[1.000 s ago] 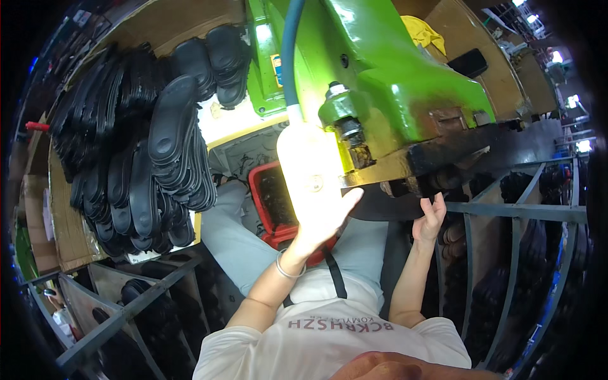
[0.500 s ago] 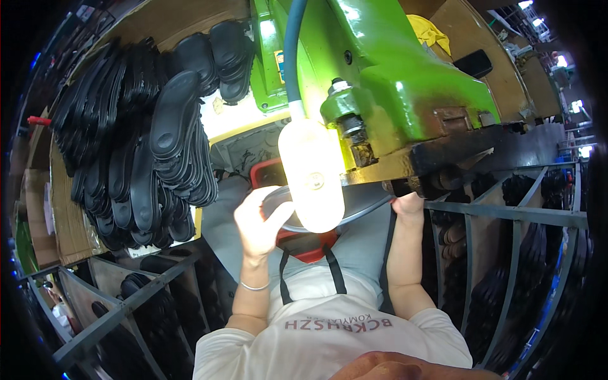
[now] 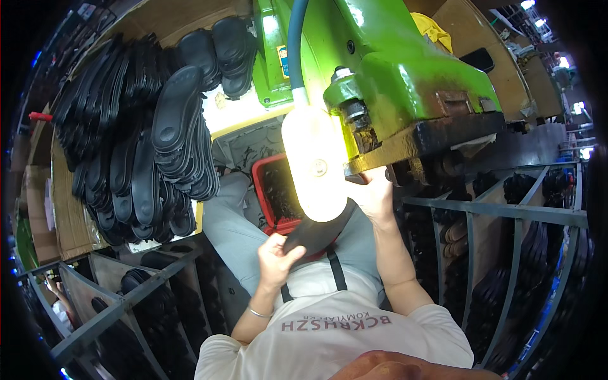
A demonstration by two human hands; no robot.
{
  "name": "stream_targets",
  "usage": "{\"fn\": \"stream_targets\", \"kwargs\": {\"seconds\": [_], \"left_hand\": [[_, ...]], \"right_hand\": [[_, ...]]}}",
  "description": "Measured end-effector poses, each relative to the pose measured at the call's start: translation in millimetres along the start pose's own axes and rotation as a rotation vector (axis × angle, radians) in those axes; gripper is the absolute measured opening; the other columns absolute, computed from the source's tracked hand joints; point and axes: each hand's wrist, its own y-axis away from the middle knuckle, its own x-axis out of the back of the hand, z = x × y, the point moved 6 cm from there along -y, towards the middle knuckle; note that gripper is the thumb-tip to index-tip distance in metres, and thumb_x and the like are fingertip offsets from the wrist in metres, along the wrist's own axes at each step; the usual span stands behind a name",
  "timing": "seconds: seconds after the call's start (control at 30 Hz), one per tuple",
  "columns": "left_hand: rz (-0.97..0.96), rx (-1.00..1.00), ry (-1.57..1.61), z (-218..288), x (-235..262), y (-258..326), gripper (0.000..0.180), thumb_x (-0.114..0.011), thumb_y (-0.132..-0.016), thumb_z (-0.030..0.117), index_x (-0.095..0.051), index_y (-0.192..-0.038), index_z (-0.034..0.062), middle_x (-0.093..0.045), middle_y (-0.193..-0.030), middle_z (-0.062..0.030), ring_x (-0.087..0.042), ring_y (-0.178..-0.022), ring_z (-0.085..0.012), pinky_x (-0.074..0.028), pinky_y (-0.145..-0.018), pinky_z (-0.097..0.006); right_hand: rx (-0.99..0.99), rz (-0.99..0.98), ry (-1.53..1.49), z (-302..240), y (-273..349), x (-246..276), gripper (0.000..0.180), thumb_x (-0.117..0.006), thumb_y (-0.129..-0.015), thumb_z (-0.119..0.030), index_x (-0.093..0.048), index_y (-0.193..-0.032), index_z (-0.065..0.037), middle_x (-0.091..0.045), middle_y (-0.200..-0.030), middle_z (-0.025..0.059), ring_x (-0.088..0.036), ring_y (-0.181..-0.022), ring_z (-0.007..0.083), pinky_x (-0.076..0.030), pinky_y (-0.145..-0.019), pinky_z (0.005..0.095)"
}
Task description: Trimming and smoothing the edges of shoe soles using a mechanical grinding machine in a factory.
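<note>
Hands, two: left hand pinches one end of a black sole; right hand is near its other end, grip unclear. Sole: between both hands. Red bin, lamp, green machine: beyond them.

A dark, smooth, elongated sole slants in mid-air, lower-left end in the left hand, upper-right part partly hidden.
</note>
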Motion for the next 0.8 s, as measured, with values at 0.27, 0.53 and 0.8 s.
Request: {"fn": "stream_targets", "kwargs": {"seconds": [0.27, 0.53, 0.8], "left_hand": [[0.212, -0.136, 0.483, 58, -26, -26, 0.020, -0.059, -0.082, -0.004, -0.054, -0.102, -0.0053, -0.062, -0.099, -0.0126, -0.060, -0.088, -0.0191, -0.048, -0.085, -0.032], [-0.166, -0.179, -0.117, 60, -101, -58, 0.023, -0.066, -0.080, 0.001, -0.062, -0.102, -0.0030, -0.064, -0.087, -0.0051, -0.059, -0.078, -0.0096, -0.048, -0.069, -0.024], [-0.130, -0.575, -0.827, 79, -125, -91, 0.016, -0.069, -0.079, 0.014, -0.068, -0.089, 0.0017, -0.065, -0.070, -0.0050, -0.059, -0.064, -0.0098, -0.046, -0.057, -0.024]], "right_hand": [[-0.113, 0.035, 0.007, 42, 47, 51, 0.029, -0.069, -0.079, -0.005, -0.054, -0.102, 0.004, -0.061, -0.097, 0.0059, -0.057, -0.085, 0.0098, -0.046, -0.075, 0.0226], [-0.531, 0.033, -0.562, 117, 142, 52, 0.028, -0.062, -0.085, -0.007, -0.051, -0.110, 0.002, -0.061, -0.101, 0.0136, -0.064, -0.084, 0.0244, -0.056, -0.063, 0.0359], [-0.535, -0.074, -0.567, 94, 151, 3, 0.025, -0.060, -0.088, -0.012, -0.055, -0.106, 0.004, -0.063, -0.095, 0.0164, -0.066, -0.080, 0.0259, -0.055, -0.065, 0.0310]]}}
